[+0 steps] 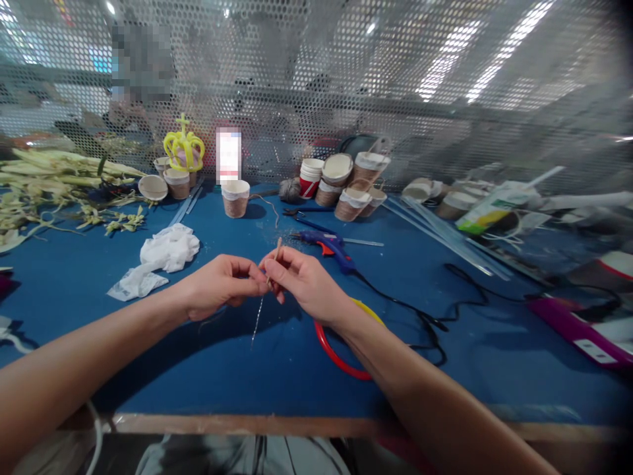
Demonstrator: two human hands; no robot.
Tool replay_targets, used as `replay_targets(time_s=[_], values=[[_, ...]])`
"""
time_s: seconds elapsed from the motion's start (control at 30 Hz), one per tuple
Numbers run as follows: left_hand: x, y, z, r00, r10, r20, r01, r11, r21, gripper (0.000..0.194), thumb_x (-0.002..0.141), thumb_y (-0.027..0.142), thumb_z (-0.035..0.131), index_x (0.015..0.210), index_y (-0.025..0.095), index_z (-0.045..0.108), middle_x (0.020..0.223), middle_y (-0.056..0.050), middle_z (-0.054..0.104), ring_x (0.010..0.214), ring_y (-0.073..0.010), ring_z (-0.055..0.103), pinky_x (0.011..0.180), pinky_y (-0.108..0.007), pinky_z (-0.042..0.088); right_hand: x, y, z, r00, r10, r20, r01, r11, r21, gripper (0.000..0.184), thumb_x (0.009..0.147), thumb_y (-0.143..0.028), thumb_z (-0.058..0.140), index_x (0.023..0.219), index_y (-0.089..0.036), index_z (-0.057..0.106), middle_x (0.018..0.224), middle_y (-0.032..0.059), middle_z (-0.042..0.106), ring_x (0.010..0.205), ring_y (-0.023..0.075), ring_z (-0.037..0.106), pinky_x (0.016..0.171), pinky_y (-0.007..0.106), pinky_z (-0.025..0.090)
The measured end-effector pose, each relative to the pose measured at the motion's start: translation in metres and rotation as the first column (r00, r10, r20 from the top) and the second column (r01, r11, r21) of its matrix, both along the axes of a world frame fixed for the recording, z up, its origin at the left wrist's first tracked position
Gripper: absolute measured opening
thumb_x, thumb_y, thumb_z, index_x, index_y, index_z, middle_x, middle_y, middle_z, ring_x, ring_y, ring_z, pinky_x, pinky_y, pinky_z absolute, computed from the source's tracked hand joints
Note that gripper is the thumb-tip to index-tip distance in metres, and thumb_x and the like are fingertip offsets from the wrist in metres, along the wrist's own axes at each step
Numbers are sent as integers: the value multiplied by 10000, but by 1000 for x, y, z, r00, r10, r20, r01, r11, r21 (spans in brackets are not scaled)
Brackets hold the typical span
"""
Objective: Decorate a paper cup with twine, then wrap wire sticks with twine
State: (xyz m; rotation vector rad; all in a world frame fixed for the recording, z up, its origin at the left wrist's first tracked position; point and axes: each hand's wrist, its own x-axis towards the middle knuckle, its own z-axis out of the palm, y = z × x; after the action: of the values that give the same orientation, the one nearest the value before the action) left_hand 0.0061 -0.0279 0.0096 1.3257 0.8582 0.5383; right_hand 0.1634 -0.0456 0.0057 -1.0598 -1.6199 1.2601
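On the left, the lace [169, 251] lies crumpled on the table [277, 389], and a sideways swing of our left wrist could drag it along. Our left hand [225, 288] is pinched, thumb to fingertips, at the lower part of the brown strip, though we cannot tell how firmly. Beyond it the cup [235, 200] stands upright, and a careless reach forward could tip it. The thread [257, 321] hangs loose below our fingertips, so a slackened pinch could let it slip or tangle. The brown strip [279, 245] stands nearly upright between both hands, gripped by the thumb and fingers of our right hand [309, 280]; being slim, it could bend or come apart if we pull unevenly. Just beyond that hand lies the glue gun [329, 247], nozzle to the left; we cannot tell whether it is hot, but a forward slip could burn our knuckles. Our right forearm passes above the ring [332, 359] and could knock it, while snagging the cord [386, 296] could pull the gun askew
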Motion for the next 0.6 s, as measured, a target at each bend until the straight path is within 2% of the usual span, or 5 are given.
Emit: replay_targets(time_s=[0.07,0.23,0.37,0.6], values=[[-1,1,0,1000,-5,3,5,1000,-14,202,638,294,633,635,120,530,535,49,452,414,-21,263,389,-185,162,0,0,-1,1000,-16,10,16,1000,2,223,772,-378,503,698,-171,468,567,-44,458,482,69,440,437,195,392],[-2,3,-2,998,-31,-51,37,993,109,162,666,266,613,675,114,559,556,47,451,450,-29,289,404,-179,186,2,2,-2,994,-77,77,74,996,42,245,775,-384,498,669,-169,451,518,-57,447,424,54,409,419,191,364],[-2,3,-2,997,-44,-65,53,988,144,147,687,251,580,729,112,562,611,34,476,460,-30,299,409,-177,199,2,2,-1,991,-88,105,83,995,54,256,776,-397,494,666,-169,453,532,-50,465,426,58,421,423,195,368],[-2,3,-2,985,-1,-171,54,951,304,137,701,250,545,660,121,532,554,54,454,450,-34,288,420,-177,214,2,2,0,977,-106,186,98,994,49,253,782,-389,481,656,-174,438,478,-62,431,396,62,410,418,199,351]])
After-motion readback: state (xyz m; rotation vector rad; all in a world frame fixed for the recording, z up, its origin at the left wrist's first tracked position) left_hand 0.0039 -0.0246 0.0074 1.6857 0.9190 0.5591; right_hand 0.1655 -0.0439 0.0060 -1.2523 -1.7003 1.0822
